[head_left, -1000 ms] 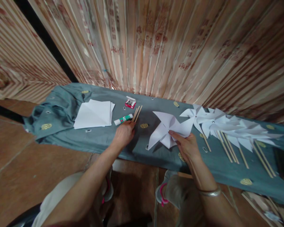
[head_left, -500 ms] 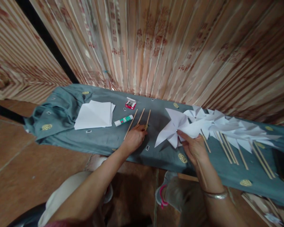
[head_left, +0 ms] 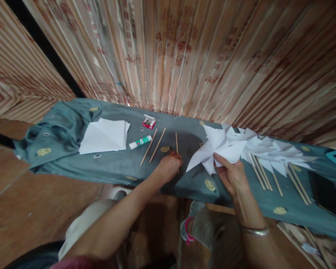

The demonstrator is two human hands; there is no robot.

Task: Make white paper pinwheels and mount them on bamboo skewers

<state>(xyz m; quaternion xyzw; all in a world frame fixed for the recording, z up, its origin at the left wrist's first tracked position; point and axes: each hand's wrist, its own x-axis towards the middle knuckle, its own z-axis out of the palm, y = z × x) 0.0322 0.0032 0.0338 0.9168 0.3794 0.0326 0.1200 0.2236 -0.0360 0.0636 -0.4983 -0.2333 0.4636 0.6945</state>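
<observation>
Inside the front edge (head_left: 184, 194), bare cloth (head_left: 189, 149) between, left fingers (head_left: 179, 158) closed on a stick (head_left: 177, 143), right fingers (head_left: 222, 160) pinched on a pinwheel (head_left: 211, 147).

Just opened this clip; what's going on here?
A person's right hand holds a white paper pinwheel while the left hand grips a wooden stick. Two more sticks lie beside the glue stick. Other pinwheels overlap on the right, and stacked paper lies on the left.
</observation>
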